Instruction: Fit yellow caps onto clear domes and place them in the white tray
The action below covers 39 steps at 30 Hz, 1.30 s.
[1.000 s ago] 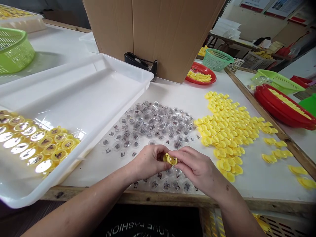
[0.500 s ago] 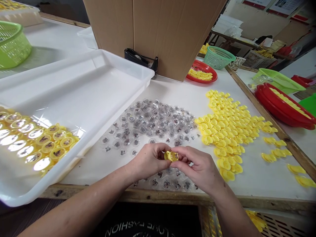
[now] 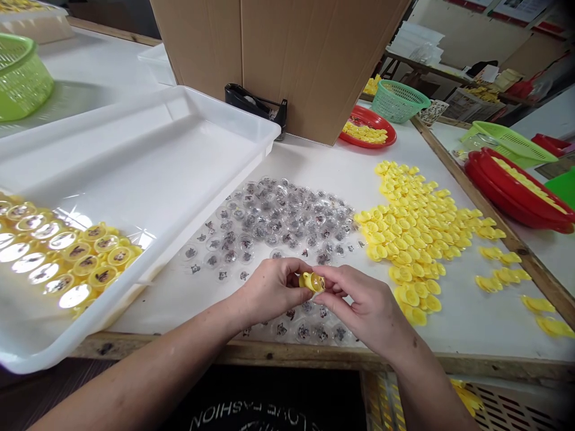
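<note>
We had a small yellow plastic piece (image 3: 311, 282) pinched between our left hand (image 3: 269, 291) and right hand (image 3: 362, 305), both clenched on it; it sat right over the clear capsules (image 3: 287, 221), near the yellow pile (image 3: 417, 239).

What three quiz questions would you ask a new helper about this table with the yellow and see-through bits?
1. What do the left hand and right hand hold together? A) a green basket B) a yellow plastic piece C) a tape dispenser
2. True or false: from where the person looks, the clear round capsules lie to the right of the pile of yellow pieces.
3. Fill the gap: the plate beyond the pile is ____.

Key: 1 B; 2 false; 3 red
</note>
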{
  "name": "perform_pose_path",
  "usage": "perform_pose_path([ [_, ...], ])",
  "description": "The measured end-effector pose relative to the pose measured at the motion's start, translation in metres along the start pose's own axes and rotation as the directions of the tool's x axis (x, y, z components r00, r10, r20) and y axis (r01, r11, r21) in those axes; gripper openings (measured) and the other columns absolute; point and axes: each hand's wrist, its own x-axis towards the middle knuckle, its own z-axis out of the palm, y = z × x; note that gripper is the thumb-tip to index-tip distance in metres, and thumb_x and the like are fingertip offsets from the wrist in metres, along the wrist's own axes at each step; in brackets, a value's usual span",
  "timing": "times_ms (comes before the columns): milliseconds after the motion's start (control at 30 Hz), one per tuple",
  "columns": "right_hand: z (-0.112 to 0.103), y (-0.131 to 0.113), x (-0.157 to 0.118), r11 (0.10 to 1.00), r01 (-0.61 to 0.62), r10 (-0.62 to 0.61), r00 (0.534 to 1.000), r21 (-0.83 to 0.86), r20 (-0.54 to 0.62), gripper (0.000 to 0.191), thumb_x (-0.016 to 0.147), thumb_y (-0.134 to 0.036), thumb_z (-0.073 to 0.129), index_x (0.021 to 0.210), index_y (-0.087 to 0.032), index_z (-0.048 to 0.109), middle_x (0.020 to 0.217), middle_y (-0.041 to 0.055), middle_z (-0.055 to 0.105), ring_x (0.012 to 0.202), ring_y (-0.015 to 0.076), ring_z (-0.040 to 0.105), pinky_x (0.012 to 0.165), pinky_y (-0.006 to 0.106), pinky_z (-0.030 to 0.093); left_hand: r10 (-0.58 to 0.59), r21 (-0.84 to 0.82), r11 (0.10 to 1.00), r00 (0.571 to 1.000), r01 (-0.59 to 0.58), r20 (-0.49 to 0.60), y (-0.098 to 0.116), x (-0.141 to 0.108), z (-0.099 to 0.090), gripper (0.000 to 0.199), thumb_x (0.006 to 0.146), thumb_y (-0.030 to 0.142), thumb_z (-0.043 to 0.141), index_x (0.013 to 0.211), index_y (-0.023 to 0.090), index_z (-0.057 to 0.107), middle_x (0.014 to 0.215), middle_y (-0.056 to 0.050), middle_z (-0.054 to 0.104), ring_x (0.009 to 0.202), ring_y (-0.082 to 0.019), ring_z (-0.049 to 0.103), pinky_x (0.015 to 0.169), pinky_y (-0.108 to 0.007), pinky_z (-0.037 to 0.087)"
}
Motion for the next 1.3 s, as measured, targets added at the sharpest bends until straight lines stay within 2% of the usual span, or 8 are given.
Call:
perform_pose_path([
  [100, -0.002, -0.002, 0.0, 0.999, -0.05, 0.049, 0.998, 0.003, 0.031, 0.034, 0.082, -0.012, 0.064, 0.113, -0.023, 0.057, 0.091, -0.0005, 0.063, 0.078, 0.0137, 0.061, 0.069, 0.024, 0.049, -0.008, 0.068, 0.998, 1.0, 0.009, -0.017, 0.003, -0.001, 0.0, 0.019, 0.072, 0.019, 0.063, 0.09, 0.015, 0.069, 0.063, 0.002, 0.056, 0.055, -0.008, 0.045, 0.049, -0.018, 0.035],
  [367, 0.002, -0.004, 0.003, 0.994, -0.111, 0.11, 0.993, -0.008, -0.05, 0.025, 0.076, -0.012, 0.069, 0.097, -0.022, 0.06, 0.083, -0.0011, 0.061, 0.069, 0.0137, 0.061, 0.06, 0.024, 0.049, 0.046, 0.057, 0.997, 0.999, -0.047, 0.011, 0.0, -0.001, 0.001, 0.022, 0.075, 0.02, 0.061, 0.095, 0.016, 0.068, 0.071, 0.0, 0.064, 0.06, -0.01, 0.052, 0.053, -0.019, 0.04],
  [667, 0.004, -0.01, 0.005, 0.987, 0.033, -0.047, 0.995, -0.157, -0.086, 0.016, 0.085, -0.013, 0.059, 0.098, -0.02, 0.058, 0.084, 0.0026, 0.06, 0.072, 0.0159, 0.059, 0.063, 0.028, 0.049, 0.086, 0.136, 0.987, 0.996, -0.085, -0.005, 0.003, -0.004, 0.0, 0.023, 0.078, 0.019, 0.056, 0.096, 0.019, 0.069, 0.071, 0.001, 0.064, 0.059, -0.01, 0.053, 0.054, -0.02, 0.04],
  [833, 0.004, -0.012, 0.006, 0.985, 0.044, -0.059, 0.995, -0.165, -0.082, 0.019, 0.084, -0.01, 0.06, 0.1, -0.019, 0.057, 0.087, 0.004, 0.06, 0.074, 0.0156, 0.058, 0.064, 0.027, 0.05, 0.058, 0.005, 0.998, 0.998, -0.058, -0.016, -0.001, -0.004, 0.002, 0.026, 0.077, 0.015, 0.057, 0.101, 0.017, 0.066, 0.081, -0.002, 0.068, 0.07, -0.014, 0.06, 0.062, -0.024, 0.048],
  [933, 0.003, -0.012, 0.007, 0.989, 0.045, -0.056, 0.996, -0.144, -0.071, 0.022, 0.084, -0.009, 0.061, 0.102, -0.021, 0.057, 0.092, 0.0041, 0.06, 0.078, 0.0161, 0.059, 0.068, 0.027, 0.051, 0.014, -0.179, 0.984, 0.997, -0.027, -0.079, -0.004, -0.002, 0.005, 0.034, 0.072, 0.009, 0.06, 0.106, 0.014, 0.06, 0.091, -0.005, 0.069, 0.075, -0.015, 0.064, 0.068, -0.027, 0.051],
  [1033, 0.003, -0.012, 0.007, 0.989, 0.053, -0.062, 0.996, -0.137, -0.061, 0.024, 0.085, -0.009, 0.057, 0.105, -0.022, 0.056, 0.097, 0.005, 0.061, 0.085, 0.0176, 0.061, 0.072, 0.028, 0.052, -0.081, -0.326, 0.944, 0.994, 0.052, -0.078, -0.004, 0.0, 0.006, 0.037, 0.069, 0.003, 0.06, 0.104, 0.013, 0.058, 0.093, -0.006, 0.068, 0.077, -0.015, 0.065, 0.069, -0.028, 0.053],
  [1133, 0.003, -0.013, 0.007, 0.988, 0.059, -0.068, 0.996, -0.143, -0.057, 0.025, 0.086, -0.009, 0.053, 0.106, -0.023, 0.057, 0.101, 0.0063, 0.061, 0.091, 0.0194, 0.061, 0.074, 0.03, 0.054, -0.141, -0.344, 0.932, 0.988, 0.112, -0.061, -0.003, 0.001, 0.006, 0.033, 0.069, 0.001, 0.06, 0.1, 0.012, 0.059, 0.085, -0.004, 0.068, 0.073, -0.014, 0.065, 0.066, -0.027, 0.053],
  [1300, 0.003, -0.015, 0.007, 0.984, 0.072, -0.08, 0.996, -0.163, -0.039, 0.024, 0.086, -0.007, 0.052, 0.104, -0.021, 0.057, 0.101, 0.0072, 0.06, 0.092, 0.0194, 0.061, 0.075, 0.03, 0.054, -0.101, -0.294, 0.953, 0.991, 0.071, -0.087, -0.004, 0.002, 0.008, 0.032, 0.069, 0.003, 0.061, 0.099, 0.013, 0.059, 0.089, -0.005, 0.07, 0.074, -0.014, 0.066, 0.066, -0.026, 0.054],
])
